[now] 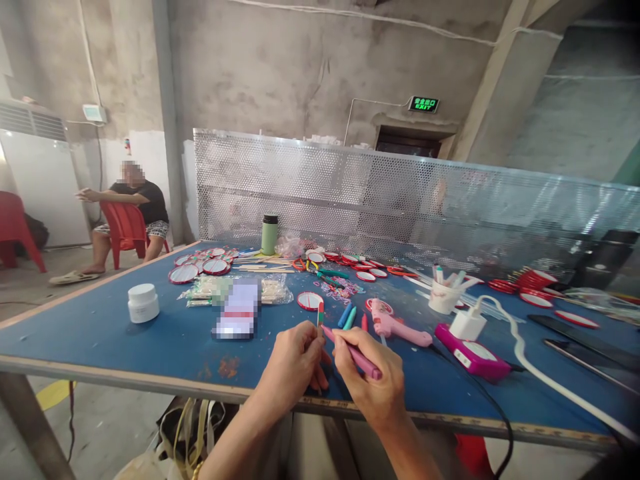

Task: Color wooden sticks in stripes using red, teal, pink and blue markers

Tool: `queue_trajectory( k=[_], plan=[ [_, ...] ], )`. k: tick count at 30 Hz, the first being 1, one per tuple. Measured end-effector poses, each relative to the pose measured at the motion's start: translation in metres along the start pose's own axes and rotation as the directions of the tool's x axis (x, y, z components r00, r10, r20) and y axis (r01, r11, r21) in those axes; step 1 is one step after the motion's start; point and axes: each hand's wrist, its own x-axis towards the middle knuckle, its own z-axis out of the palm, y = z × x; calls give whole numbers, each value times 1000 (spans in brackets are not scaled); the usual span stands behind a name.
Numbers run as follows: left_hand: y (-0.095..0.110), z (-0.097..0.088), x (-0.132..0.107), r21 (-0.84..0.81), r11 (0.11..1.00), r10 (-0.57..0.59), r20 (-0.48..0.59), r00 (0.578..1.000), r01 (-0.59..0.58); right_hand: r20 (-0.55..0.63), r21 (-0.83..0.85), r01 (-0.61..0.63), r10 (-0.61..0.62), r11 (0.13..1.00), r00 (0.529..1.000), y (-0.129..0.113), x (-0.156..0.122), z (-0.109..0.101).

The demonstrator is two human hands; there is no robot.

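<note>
My left hand (296, 357) is closed around a small flat stick (321, 313), held upright, its top coloured red and green. In my right hand (373, 377) is a pink marker (364, 363), its tip at the stick's edge. Just beyond my hands lie a blue marker (345, 315), a teal marker (351, 318) and a red marker (365, 323). A round red-rimmed disc (310, 301) lies behind the stick. To the right rests a pink glue gun (400, 328).
A white jar (143, 303), a phone (237, 308) and bagged sticks (277, 289) are on the left. A green bottle (269, 235) stands by the perforated metal screen (310, 187). A paper cup (444, 297), a magenta power strip (473, 352) and cables occupy the right. A person (145, 200) sits far left.
</note>
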Motion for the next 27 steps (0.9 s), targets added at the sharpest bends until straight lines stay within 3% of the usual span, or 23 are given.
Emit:
queue_trajectory(
  k=[27],
  plan=[
    [-2, -1, -1, 18, 1000, 12, -6, 1000, -12, -45, -42, -11, 9, 999, 999, 2, -1, 0]
  ],
)
